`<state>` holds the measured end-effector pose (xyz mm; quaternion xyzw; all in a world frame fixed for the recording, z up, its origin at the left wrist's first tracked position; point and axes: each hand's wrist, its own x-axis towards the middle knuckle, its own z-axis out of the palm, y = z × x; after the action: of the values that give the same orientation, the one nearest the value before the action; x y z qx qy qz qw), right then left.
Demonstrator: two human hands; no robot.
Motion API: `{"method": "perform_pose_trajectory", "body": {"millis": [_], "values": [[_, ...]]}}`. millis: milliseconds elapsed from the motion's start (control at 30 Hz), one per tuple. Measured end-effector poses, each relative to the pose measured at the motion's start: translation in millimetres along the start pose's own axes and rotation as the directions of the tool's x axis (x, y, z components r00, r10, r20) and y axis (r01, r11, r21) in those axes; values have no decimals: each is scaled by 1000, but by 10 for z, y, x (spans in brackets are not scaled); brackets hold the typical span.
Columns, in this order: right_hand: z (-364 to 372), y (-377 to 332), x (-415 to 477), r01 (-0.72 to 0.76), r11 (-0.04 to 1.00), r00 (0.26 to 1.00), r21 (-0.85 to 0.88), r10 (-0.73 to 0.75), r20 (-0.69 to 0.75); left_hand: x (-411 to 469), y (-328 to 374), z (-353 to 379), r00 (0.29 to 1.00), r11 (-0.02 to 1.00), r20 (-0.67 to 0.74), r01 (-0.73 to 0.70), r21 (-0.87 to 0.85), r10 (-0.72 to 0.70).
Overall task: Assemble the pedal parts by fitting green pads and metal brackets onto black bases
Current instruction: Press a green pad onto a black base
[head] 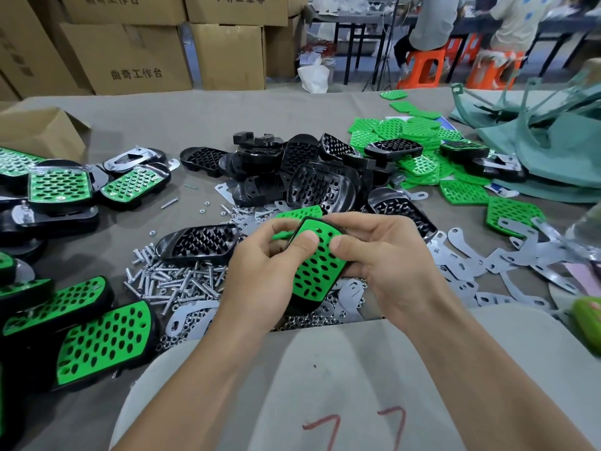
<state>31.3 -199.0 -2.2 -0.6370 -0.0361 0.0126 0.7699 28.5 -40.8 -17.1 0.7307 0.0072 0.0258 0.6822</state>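
Observation:
A black pedal base with a green perforated pad [320,265] on it is held over the table's front edge. My left hand [260,275] grips its left side, thumb pressing the pad's top. My right hand [387,255] grips its right side, thumb on the pad. A second green pad [297,213] shows just behind my fingers. An empty black base [201,243] lies left of my hands. More black bases [312,170] are heaped in the middle. Loose green pads [419,138] lie at the back right. Metal brackets [507,262] are spread to the right.
Screws and nuts [182,281] are strewn below the empty base. Finished pedals [104,340] lie along the left side. A cardboard box [39,131] sits at the left, stacked cartons behind. Green fabric bags [546,144] occupy the back right. People sit on orange stools beyond.

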Motion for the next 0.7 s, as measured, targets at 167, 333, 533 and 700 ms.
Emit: {"method": "perform_pose_trajectory", "body": {"millis": [167, 333, 533, 700], "values": [[-32, 6, -8, 27, 997, 996, -77, -20, 92, 48, 59, -56, 993, 989, 50, -112, 98, 107], [55, 98, 19, 1, 986, 992, -168, -22, -126, 55, 39, -17, 992, 995, -106, -66, 74, 73], [56, 44, -10, -5, 993, 1000, -117, 5, -3, -2, 76, -55, 992, 979, -128, -18, -204, -9], [20, -14, -55, 58, 998, 998, -30, -59, -11, -17, 152, -113, 993, 990, 57, -98, -98, 104]]}}
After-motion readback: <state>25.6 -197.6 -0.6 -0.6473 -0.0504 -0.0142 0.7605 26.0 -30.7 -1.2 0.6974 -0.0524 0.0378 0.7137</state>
